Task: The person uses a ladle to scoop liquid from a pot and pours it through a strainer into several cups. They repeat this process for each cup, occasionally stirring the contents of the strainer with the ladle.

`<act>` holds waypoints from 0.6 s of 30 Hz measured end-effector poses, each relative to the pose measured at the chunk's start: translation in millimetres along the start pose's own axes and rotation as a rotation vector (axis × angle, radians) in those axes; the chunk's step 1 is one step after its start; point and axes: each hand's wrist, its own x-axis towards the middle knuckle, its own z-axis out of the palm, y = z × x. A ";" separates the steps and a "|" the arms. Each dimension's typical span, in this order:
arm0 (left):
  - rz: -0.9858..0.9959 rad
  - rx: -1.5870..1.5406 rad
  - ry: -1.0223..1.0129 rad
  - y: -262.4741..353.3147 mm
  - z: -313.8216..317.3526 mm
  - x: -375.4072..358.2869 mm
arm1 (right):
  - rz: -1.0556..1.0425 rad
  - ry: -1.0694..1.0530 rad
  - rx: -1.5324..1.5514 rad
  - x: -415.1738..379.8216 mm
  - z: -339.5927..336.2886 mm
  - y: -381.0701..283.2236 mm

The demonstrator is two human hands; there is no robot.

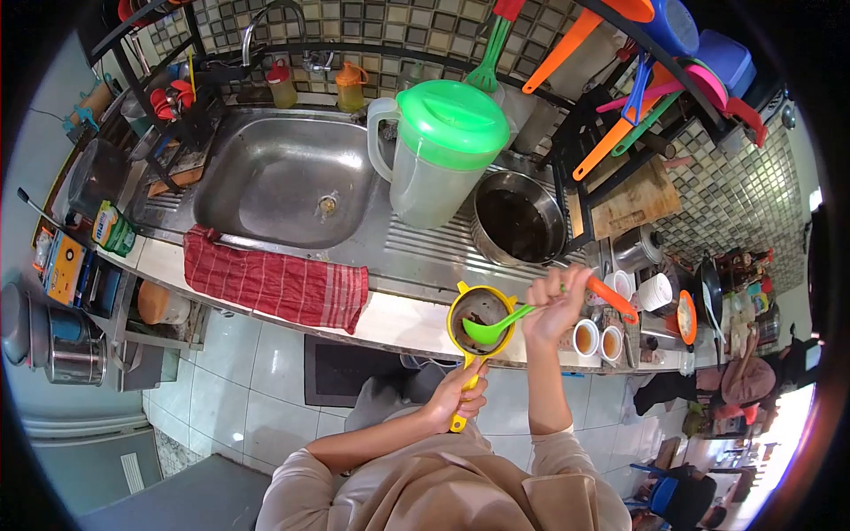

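Note:
My left hand is wrapped around the yellow handle of a small strainer, held level at the counter's front edge. Dark residue lies in its mesh. Closed around the handle of a ladle is my right hand; the ladle has a green bowl and stem and an orange handle end. Its bowl overlaps the inside of the strainer. Just beyond, a steel pot of dark liquid stands on the ribbed drainboard. To its left is a large clear pitcher with a green lid.
Two cups of brown liquid stand right of my right hand. A red checked cloth hangs over the counter edge before the steel sink. Utensils hang from a black rack. Another person is at the far right.

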 end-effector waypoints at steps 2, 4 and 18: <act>-0.007 0.002 -0.001 1.6 1.0 0.2 | -0.032 -0.027 -0.002 -1.2 4.4 -9.7; -0.021 -0.010 -0.002 2.7 3.4 0.3 | -0.117 -0.069 -0.070 -3.6 7.3 -8.9; 0.001 -0.021 -0.012 0.5 0.8 4.2 | 0.139 -0.292 0.016 -2.3 5.3 -7.3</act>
